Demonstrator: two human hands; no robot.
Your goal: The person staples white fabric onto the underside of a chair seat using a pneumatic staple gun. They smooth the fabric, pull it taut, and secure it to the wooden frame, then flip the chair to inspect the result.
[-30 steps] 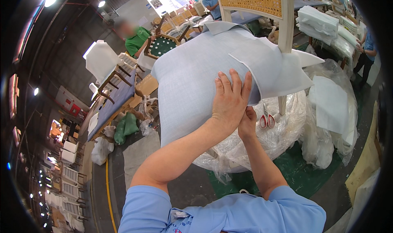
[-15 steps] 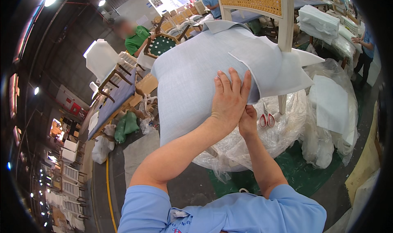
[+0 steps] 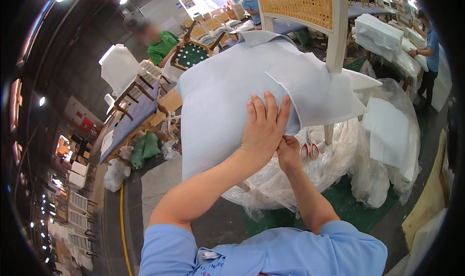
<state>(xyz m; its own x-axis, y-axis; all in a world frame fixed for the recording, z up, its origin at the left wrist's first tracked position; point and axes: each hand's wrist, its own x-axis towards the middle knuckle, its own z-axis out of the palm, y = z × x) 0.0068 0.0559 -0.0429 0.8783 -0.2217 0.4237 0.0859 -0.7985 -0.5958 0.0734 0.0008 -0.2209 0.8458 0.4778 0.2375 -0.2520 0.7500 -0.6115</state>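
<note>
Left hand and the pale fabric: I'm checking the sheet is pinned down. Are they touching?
Touching. The head view shows the left hand lying flat, fingers spread, on the pale fabric with no gap.

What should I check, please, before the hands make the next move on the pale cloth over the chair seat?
1. Left hand flat on the pale cloth, pressing it down: ok.
2. Right hand gripping the cloth edge: cannot tell, the left hand hides its fingers.
3. Cloth lying smooth: not ok, a flap is folded over by the chair back post.
4. Scissors near, apart from the hands: ok.
5. Seat under the cloth: cannot tell, covered.
</note>
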